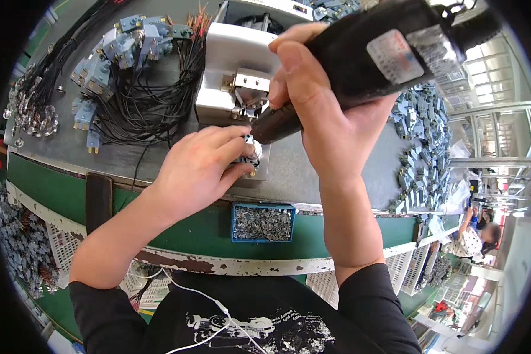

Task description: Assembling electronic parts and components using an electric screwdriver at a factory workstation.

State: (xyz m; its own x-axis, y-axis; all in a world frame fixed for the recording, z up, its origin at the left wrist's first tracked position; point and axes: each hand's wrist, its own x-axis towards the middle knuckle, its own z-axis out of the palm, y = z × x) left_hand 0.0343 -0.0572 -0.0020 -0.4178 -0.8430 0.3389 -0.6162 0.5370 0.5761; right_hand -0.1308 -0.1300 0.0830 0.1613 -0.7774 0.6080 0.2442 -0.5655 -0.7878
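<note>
My right hand (330,112) is wrapped round a black electric screwdriver (360,53), held at a slant with its nose pointing down to the left. Its nose end meets a small part (252,151) with white and metal bits, which the fingers of my left hand (203,162) pinch against a metal plate (267,171). My fingers hide most of that part, so its full shape cannot be made out. Just beyond both hands stands a white screw feeder (236,65) with a metal outlet (251,85).
Left of the feeder lie blue-grey plug housings (100,68) with black wires (147,103). More blue-grey housings (422,159) are heaped at right. A blue tray (263,239) of small metal pieces sits by the near edge. Another person (475,241) is far right.
</note>
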